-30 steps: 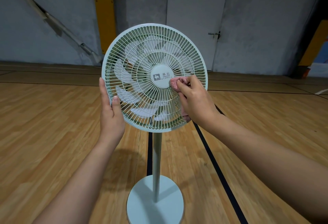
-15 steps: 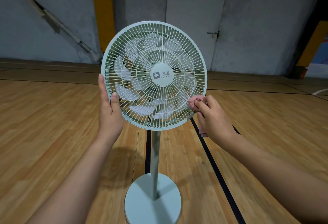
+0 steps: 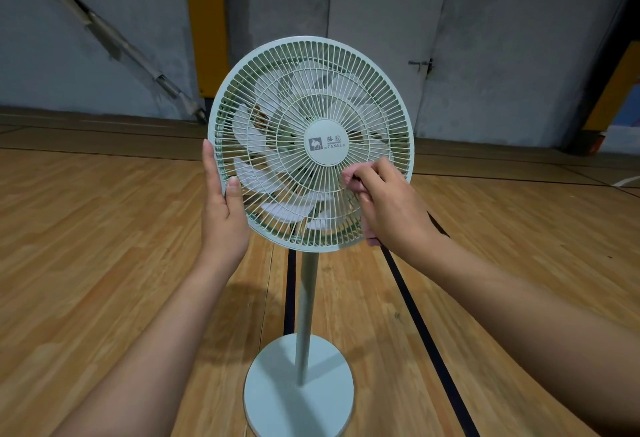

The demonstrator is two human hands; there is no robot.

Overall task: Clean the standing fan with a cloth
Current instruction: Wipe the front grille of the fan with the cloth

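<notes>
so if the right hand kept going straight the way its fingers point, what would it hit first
The fan's front grille: the right hand seems to hold its pink cloth against those wires beside the hub badge, though depth is unclear.

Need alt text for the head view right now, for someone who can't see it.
The right hand holds a pink cloth against the front grille of a pale green standing fan, below right of its hub; the flat left hand steadies the left rim.

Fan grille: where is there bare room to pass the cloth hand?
Free: upper half of the grille, between the badge and top rim. Crowded: left edge under the left hand; lower right under the right hand and cloth.
</notes>
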